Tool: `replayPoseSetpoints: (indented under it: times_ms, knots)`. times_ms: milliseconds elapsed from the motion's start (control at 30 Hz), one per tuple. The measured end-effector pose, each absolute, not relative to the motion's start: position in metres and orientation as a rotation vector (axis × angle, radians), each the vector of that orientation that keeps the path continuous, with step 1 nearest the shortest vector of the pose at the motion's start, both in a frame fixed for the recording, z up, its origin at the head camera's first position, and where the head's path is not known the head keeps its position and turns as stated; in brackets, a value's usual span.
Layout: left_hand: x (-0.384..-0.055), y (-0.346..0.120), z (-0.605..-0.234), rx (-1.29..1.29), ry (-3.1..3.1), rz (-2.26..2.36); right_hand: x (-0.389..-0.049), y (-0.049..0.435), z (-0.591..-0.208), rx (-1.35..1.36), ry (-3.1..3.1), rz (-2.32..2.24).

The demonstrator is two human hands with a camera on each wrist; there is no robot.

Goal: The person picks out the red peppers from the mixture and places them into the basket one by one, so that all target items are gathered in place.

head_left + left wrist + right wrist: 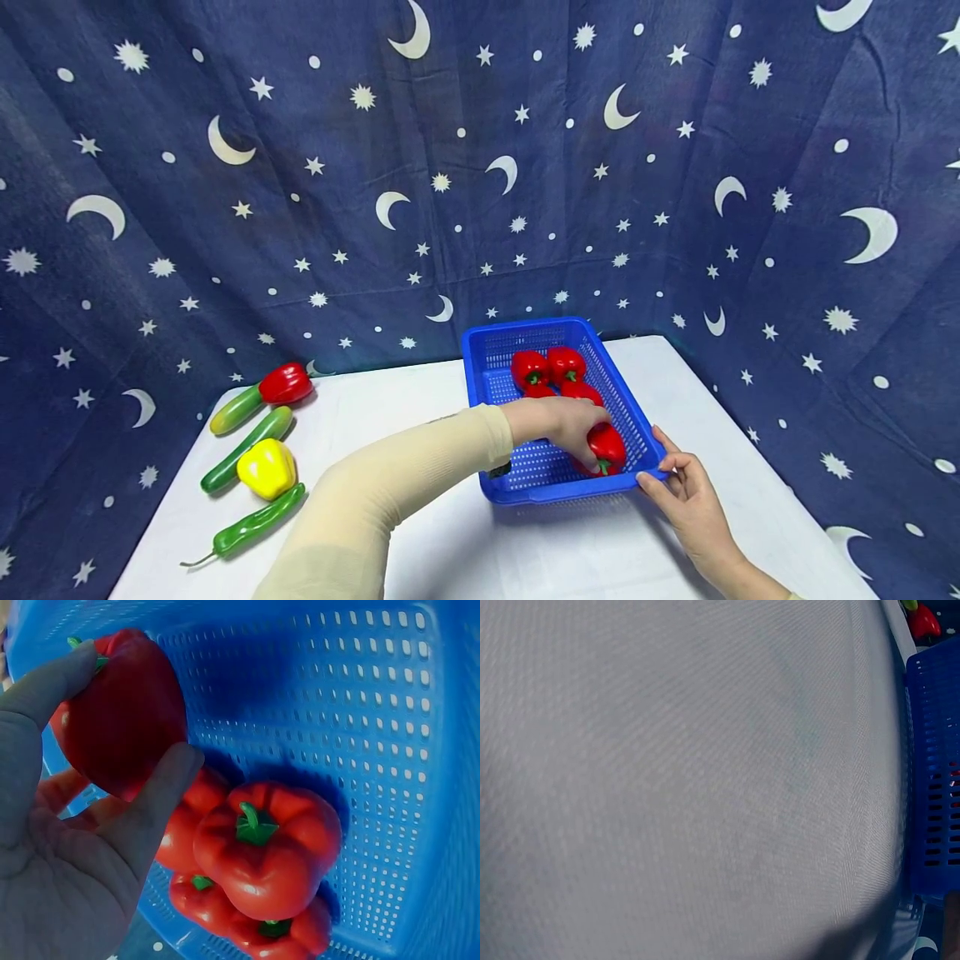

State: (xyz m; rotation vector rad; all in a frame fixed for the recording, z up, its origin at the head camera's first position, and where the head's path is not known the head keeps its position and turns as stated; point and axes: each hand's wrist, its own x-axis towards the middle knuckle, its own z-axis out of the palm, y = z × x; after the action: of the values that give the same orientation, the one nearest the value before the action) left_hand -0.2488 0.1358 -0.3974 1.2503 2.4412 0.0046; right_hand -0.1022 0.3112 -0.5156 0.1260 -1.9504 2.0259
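Observation:
My left hand (572, 427) reaches across into the blue plastic basket (555, 493) and grips a red bell pepper (611, 450) near its front right corner. The left wrist view shows fingers and thumb curled round this pepper (124, 712), its green stem beside one fingertip. Several more red bell peppers (531, 368) lie grouped toward the back of the basket, partly hidden by my left hand in the head view. With thumb and fingers my right hand (697, 512) pinches the basket's rim at the near right corner. The basket's side (937, 817) shows at the right wrist view's edge.
On the left of the white table (420, 417) lie a yellow bell pepper (267, 468), a long green chili pepper (255, 523), two cucumbers (247, 450) and another red bell pepper (286, 384). A dark blue curtain (360, 208) with moons and stars surrounds the table.

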Motion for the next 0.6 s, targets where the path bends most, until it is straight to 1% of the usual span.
replayPoseSetpoints:
  times_ms: [167,467,600]
  knots:
    - [-0.248,0.138,-0.402,1.234,2.42,0.056,-0.103,0.311,-0.515,0.1,-1.973,2.007]
    - [-0.254,0.135,-0.408,1.13,2.34,0.164,-0.103,0.312,-0.517,0.076,-1.971,2.004]
    - [-0.256,0.135,-0.409,1.15,2.35,0.144,-0.103,0.313,-0.516,0.08,-1.976,1.991]
